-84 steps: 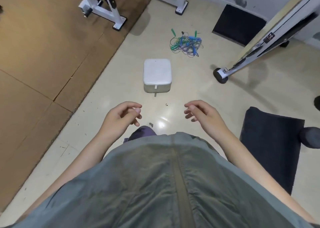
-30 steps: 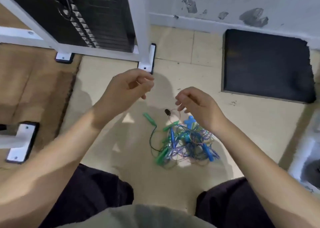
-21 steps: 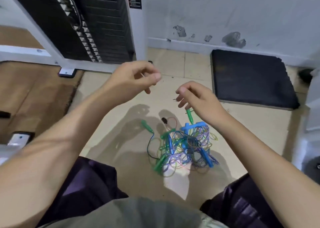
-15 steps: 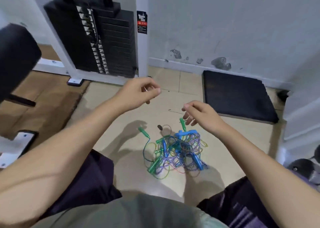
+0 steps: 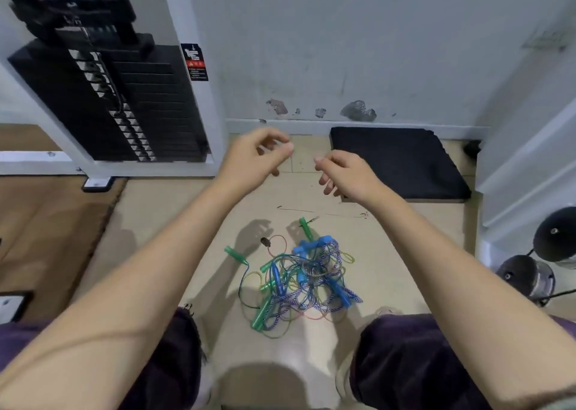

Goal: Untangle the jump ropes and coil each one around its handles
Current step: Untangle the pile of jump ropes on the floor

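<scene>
Down on the tiled floor (image 5: 389, 253), between the person's knees, lies the tangle of jump ropes (image 5: 299, 278): thin cords in blue, green, yellow and a pinkish red, plus a braided blue-and-white one, all knotted into one heap. Several green handles (image 5: 236, 253) and blue handles (image 5: 311, 246) stick out of it; one green handle lies off to the left on its own cord, and another points up toward the wall at the top of the pile. No rope is separated or coiled yet, so the task looks barely begun.

Both hands hover above and beyond the pile, well apart from it. The left hand (image 5: 252, 160) has its fingers curled with thumb and forefinger near each other; the right hand (image 5: 344, 172) is loosely curled too. Neither visibly holds a cord, though a very thin strand between the fingertips would be hard to make out.

Further out stand a black weight stack (image 5: 106, 98) in a white frame at left, a black floor mat (image 5: 399, 163) against the wall, and dark round gear (image 5: 526, 275) at right.

The main risk, I judge, is pulling at a random loop: the thin cords could cinch into tighter knots. Tugging a handle while its cord passes under others would likely drag the whole heap along instead of freeing one rope. The similar colours also make it easy to pair the wrong handles.
</scene>
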{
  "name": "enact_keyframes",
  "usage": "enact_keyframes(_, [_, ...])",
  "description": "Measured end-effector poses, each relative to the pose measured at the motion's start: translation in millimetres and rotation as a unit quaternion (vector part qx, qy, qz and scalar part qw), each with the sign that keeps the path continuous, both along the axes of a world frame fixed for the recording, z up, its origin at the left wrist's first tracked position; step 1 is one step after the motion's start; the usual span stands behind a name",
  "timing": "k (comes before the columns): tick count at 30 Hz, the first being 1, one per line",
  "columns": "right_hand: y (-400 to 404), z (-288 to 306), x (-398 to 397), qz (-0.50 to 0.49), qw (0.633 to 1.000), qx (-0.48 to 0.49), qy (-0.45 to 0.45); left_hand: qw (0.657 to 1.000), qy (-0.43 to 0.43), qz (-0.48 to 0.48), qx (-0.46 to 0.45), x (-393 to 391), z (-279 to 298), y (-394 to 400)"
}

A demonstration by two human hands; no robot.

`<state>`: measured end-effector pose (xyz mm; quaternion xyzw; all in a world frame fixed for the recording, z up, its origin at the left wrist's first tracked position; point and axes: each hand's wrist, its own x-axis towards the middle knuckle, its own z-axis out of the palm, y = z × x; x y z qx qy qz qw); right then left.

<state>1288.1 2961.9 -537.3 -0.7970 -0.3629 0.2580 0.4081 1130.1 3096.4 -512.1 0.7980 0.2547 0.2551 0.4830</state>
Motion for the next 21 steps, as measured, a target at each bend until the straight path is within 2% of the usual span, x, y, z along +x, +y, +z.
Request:
enact_keyframes(4, [15.6, -91.8, 26.6, -0.052, 0.993, -0.063, 0.09, 0.975, 0.137, -0.015, -0.172, 27.0, -138.1, 3.0])
enact_keyframes(9, [4.1, -234.4, 55.5, -0.088, 0.973, -0.165, 0.138, 0.941, 0.241, -0.028, -0.237, 38.8, -277.9, -0.7])
enact_keyframes(12, [-8.0, -299.6, 58.3, -0.044, 0.96, -0.233, 0.15, 0.926, 0.293, -0.101, -0.215, 36.9, -325.2, 2.4])
enact_keyframes(15, [-16.1, -340.7, 54.0, 0.03, 0.948, -0.263, 0.178, 0.906, 0.292, -0.208, -0.224, 42.2, -357.9, 3.3])
enact_keyframes(18, [-20.4, -357.6, 44.8, 0.061, 0.939, -0.288, 0.179, 0.897, 0.315, -0.192, -0.243, 46.4, -384.4, 0.3])
enact_keyframes(21, [-20.6, -358.6, 41.1, 0.038, 0.939, -0.274, 0.205, 0.887, 0.377, -0.18, -0.197, 49.8, -382.7, -0.9])
